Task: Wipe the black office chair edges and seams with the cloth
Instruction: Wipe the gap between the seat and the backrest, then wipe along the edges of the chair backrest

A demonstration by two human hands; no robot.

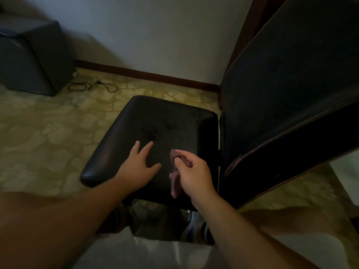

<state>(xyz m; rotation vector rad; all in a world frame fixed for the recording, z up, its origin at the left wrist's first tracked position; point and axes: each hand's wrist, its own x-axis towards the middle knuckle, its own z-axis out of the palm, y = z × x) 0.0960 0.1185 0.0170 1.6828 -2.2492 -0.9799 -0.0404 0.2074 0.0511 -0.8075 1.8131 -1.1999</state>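
1. On the patterned carpet (48,121): black office chair (155,133), glossy padded seat with rounded corners, backrest rising at right, its top cut off by the frame.
2. Left hand (138,166): fingers spread flat on the seat.
3. Right hand (194,171): fingers pinching a small pinkish cloth (174,183) above the seat; cloth dim, partly hidden.

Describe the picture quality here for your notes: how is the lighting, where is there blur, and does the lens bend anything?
Head view: dim throughout, so the black padded leather chair seat loses detail, with a faint sheen along its left edge; the dark boxy cabinet at top left is smeared by blur; the wide lens curves the wooden skirting board; the small pinkish cloth under the right hand looks soft.
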